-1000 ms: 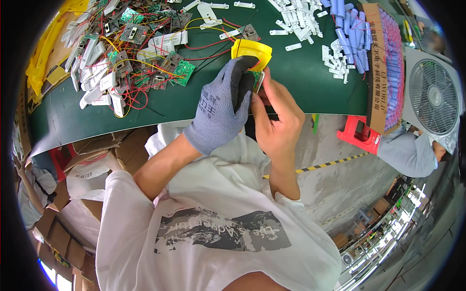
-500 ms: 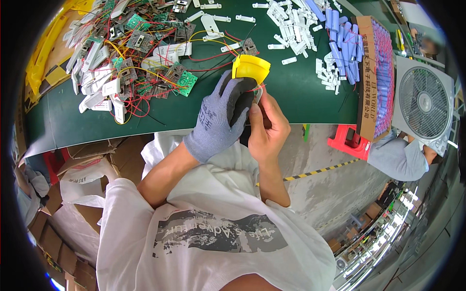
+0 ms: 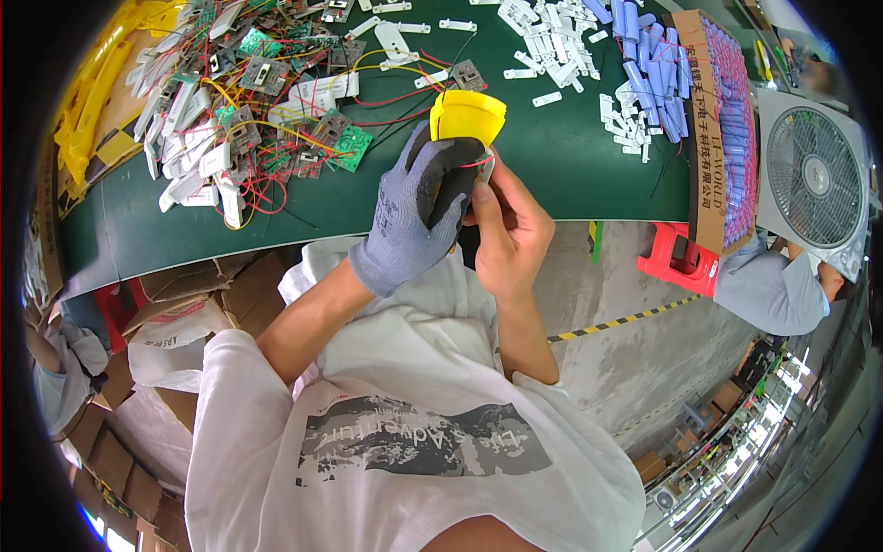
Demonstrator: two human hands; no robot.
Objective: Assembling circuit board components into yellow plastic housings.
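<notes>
My left hand (image 3: 411, 213), in a grey knit glove with a dark palm, is closed around a curved yellow plastic shell (image 3: 469, 116) over the near edge of the table. Bare, my right hand (image 3: 511, 237) pinches a small pale piece (image 3: 488, 166) against the shell's near side. The thumb and fingers hide most of that piece. A short red wire (image 3: 475, 163) shows between the two hands. Just beyond the shell lies a small circuit board (image 3: 467, 75) with wires; whether they join the shell I cannot tell.
A tangled heap of wired circuit boards and white plastic parts (image 3: 213, 161) covers the table's left. White strips (image 3: 552, 41) and purple-blue cylindrical cells (image 3: 655, 69) lie right. Beyond them stand a cardboard box (image 3: 694, 138) of cells, a fan (image 3: 811, 175) and a red stool (image 3: 676, 260). Other people sit both sides.
The whole view has shifted slightly. Both hands keep nearly the same hold on the yellow shell and the small pale piece.
</notes>
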